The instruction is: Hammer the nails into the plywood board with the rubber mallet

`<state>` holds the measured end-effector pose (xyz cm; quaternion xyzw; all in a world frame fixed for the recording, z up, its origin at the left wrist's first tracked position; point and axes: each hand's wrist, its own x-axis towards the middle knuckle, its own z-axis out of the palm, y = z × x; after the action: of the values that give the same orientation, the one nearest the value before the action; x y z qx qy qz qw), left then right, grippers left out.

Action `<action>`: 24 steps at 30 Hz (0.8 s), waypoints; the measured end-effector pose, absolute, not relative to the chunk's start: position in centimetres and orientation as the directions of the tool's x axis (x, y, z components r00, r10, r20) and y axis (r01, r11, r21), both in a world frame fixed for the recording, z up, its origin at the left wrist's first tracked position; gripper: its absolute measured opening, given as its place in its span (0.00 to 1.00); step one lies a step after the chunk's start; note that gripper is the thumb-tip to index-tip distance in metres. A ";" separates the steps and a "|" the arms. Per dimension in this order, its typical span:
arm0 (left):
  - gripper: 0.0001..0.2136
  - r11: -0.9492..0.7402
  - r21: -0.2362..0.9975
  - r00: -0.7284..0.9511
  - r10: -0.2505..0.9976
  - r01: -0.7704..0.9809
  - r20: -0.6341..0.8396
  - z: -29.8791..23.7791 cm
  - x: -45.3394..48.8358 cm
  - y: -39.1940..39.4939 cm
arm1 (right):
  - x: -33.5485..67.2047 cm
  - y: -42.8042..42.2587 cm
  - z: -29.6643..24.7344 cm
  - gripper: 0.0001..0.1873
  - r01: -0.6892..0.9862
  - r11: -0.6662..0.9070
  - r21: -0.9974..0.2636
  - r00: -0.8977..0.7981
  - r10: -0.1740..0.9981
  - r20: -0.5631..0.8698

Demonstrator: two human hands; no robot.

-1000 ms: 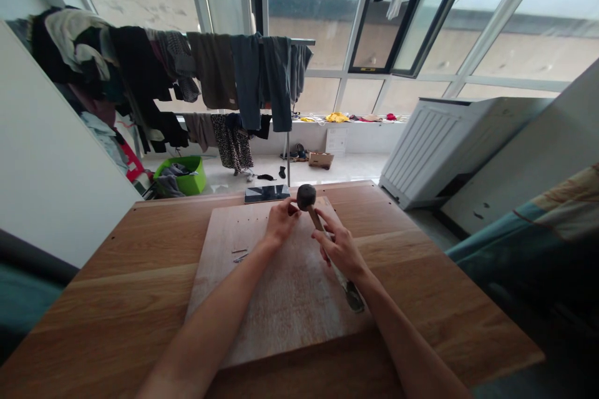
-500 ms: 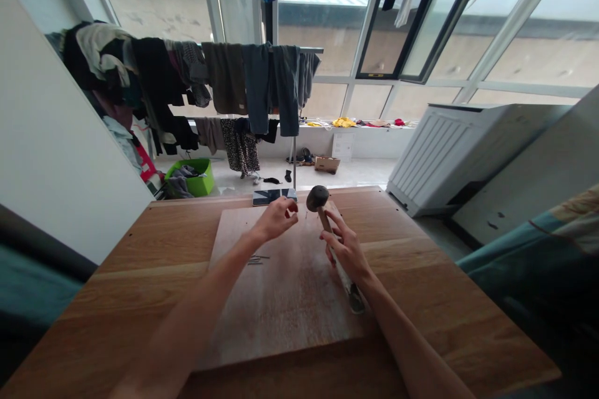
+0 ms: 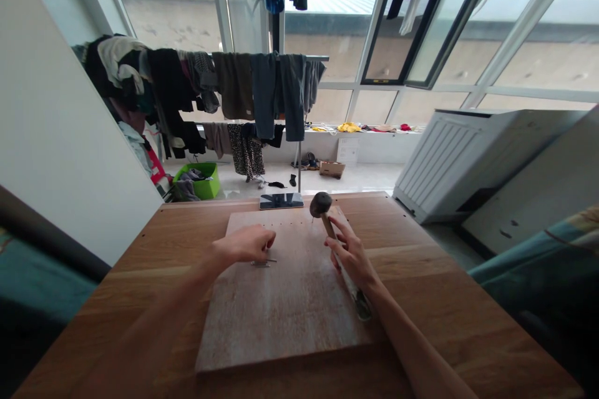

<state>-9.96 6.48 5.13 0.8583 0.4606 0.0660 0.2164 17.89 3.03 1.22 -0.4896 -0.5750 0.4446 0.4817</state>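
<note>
Wooden board (image 3: 281, 299) and oak-toned table (image 3: 444, 299) fill the frame as a person works with both bare hands. Going left to right: at nine o'clock from the board's centre, the left hand (image 3: 246, 243) has dropped from the far edge of the board, where half a second ago it pinched at something beside the hammer head, to a small cluster of loose nails (image 3: 262, 262) lying on the board; its fingers curl down onto them, though whether one is already pinched cannot be told. At about one o'clock from that hand, a nail (image 3: 312, 220) stands in the board just under the hammer head, in line with a row of small dots along the far edge. The right hand (image 3: 353, 255) is wrapped around the wooden handle of the hammer (image 3: 334, 243), whose dark round head sits at twelve o'clock, close above the board, with the handle's end resting near the board's right edge. The shift suggests one nail is set and another is being fetched. Beyond the table at twelve o'clock lies a phone (image 3: 281, 201); farther back a clothes rack (image 3: 262, 93) hangs with garments, a green basket (image 3: 201, 181) sits at ten o'clock, and a white appliance (image 3: 468, 149) stands at two o'clock.
</note>
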 end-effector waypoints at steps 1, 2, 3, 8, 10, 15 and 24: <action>0.10 -0.502 0.480 0.591 0.806 0.719 -0.042 4.9 -9.6 6.9 | 17.9 3.0 1.2 0.34 0.129 0.125 -0.984 -0.059 0.991 0.118; 0.10 -0.518 0.537 0.604 0.796 0.666 0.019 4.6 -9.2 7.5 | 17.9 3.0 1.2 0.34 0.124 0.127 -0.984 -0.061 0.991 0.120; 0.09 -0.525 0.595 0.598 0.796 0.609 0.090 4.3 -8.6 8.2 | 17.9 3.0 1.1 0.34 0.122 0.130 -0.984 -0.063 0.990 0.123; 0.05 -0.411 0.825 0.284 0.905 0.387 0.318 1.8 -4.5 11.7 | 18.0 3.1 1.0 0.33 0.127 0.138 -0.982 -0.055 0.990 0.132; 0.04 -0.380 0.857 0.200 0.923 0.347 0.328 0.8 -3.2 12.4 | 17.9 3.0 1.1 0.33 0.138 0.135 -0.981 -0.055 0.990 0.128; 0.04 -0.426 0.829 0.237 0.902 0.363 0.359 -0.7 -2.0 12.4 | 17.6 2.9 1.7 0.33 0.132 0.128 -0.983 -0.055 0.991 0.121; 0.02 -0.477 0.761 0.195 0.878 0.439 0.438 -1.2 -2.0 12.4 | 17.3 2.5 2.0 0.34 0.128 0.118 -0.985 -0.068 0.992 0.110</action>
<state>-2.03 12.42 -1.24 0.7333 0.4489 0.4482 0.2448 17.26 2.52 1.96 -0.4870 -0.5746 0.4515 0.4783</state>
